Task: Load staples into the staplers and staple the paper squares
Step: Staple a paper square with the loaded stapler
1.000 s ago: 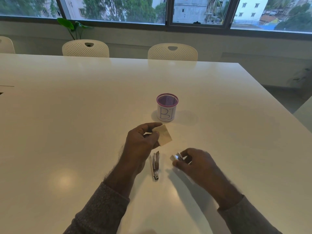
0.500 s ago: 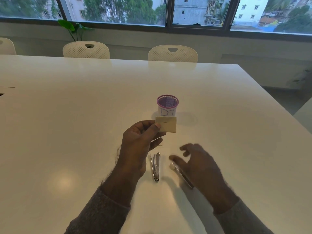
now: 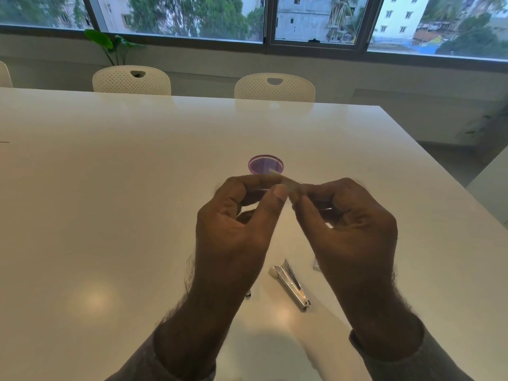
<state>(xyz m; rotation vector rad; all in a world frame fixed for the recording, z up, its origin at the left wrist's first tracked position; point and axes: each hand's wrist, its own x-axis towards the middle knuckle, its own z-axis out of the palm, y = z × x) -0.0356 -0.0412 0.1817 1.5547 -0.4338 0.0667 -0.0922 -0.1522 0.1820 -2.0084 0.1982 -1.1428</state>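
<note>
A: Paper square, edge-on between two hands, raised above the white table in front of the purple mesh cup. What do you read of the grip?

B: I see the left hand with thumb and forefinger pressed together on the near-left edge of the square, and the right hand pinching the opposite edge with its fingertips. Both pinches are closed on the paper; the square spans the gap between them. Motion blur softens its outline, so I cannot tell whether it is one sheet or several.

A: Handling properties?

B: I judge it very light, thin and limp: it will sag or crease if held by a single corner, and it offers little friction. I would take it by two opposite edges, as here, leaving one margin free for the stapler's mouth.

A: And the tools?

B: One metal stapler lies flat on the table, below and between the wrists, well apart from the paper. It looks stiff, smooth and rather slippery; I would grasp it across its long body, thumb on top. A second metal piece shows only as a tip beside the left wrist; most of it is hidden. A small bright object lies at the edge of the right hand; I cannot identify it.
</note>
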